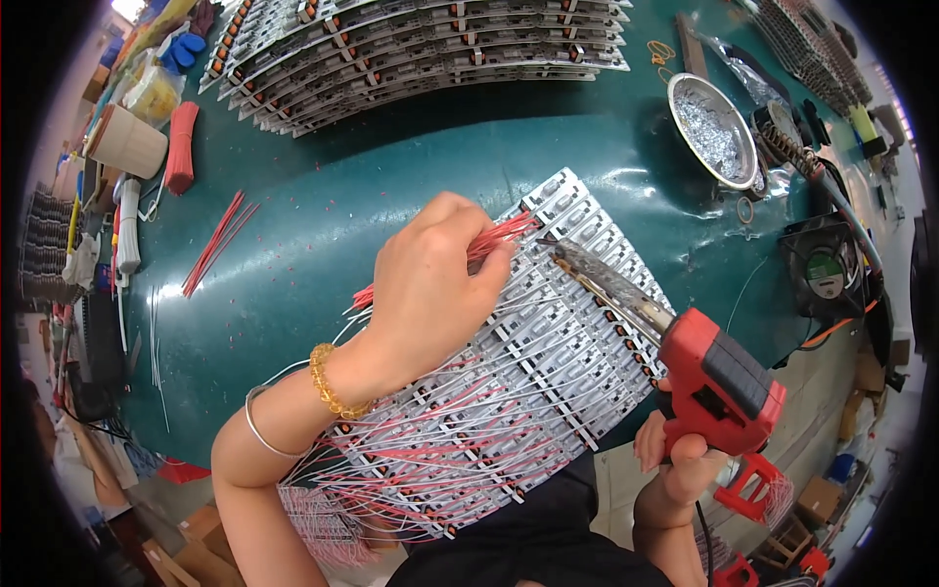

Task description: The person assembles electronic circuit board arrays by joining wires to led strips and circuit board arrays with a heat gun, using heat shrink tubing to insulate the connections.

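Note:
My left hand (435,269) is closed around a bundle of thin red wires (507,231), whose front ends reach the far edge of a panel of small grey circuit boards (597,338). White and red wires trail from the panel's near-left part. In my right hand (680,468) is a red and black soldering gun (722,382), gripped by its handle. Its dark tip points left, close to the wire ends; whether it touches the panel I cannot tell. My left palm and part of the bundle are hidden.
Stacked board panels (421,49) stand at the back. At right are a metal bowl (712,132) of silvery bits, a coiled iron holder (787,137) and a small black fan (827,269). Loose red wires (217,245), a red wire bundle (181,147) and a white cup (127,140) are at left.

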Available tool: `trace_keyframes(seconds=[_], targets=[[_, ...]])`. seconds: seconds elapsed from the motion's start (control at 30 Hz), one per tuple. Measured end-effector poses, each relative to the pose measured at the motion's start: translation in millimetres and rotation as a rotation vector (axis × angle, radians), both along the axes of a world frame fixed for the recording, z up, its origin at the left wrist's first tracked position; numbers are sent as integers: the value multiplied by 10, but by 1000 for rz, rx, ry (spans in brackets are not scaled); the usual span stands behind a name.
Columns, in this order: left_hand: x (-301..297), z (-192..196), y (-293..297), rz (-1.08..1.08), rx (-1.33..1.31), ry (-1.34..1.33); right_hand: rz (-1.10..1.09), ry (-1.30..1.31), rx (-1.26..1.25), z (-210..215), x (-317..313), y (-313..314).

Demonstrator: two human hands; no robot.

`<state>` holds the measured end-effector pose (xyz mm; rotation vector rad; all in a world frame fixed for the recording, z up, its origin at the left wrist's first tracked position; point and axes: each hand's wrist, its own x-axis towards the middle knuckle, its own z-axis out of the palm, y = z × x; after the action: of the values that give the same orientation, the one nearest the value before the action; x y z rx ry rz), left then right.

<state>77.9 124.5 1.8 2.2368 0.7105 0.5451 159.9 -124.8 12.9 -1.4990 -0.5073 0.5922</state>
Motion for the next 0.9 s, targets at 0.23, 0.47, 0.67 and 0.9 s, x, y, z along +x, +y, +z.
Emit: trace_keyframes(seconds=[0.23,0.47,0.67,0.9], targets=[[-7,-38,-7,7,17,-10,18,53,-58,-22,1,40],[3,-70,-48,14,140,-24,33,-127,-152,-107,17,-70],[3,-79,-41,7,154,-25,21,20,-72,-40,0,-24],[-23,-42,-13,1,127,-34,-2,-9,-90,-44,-34,-29]])
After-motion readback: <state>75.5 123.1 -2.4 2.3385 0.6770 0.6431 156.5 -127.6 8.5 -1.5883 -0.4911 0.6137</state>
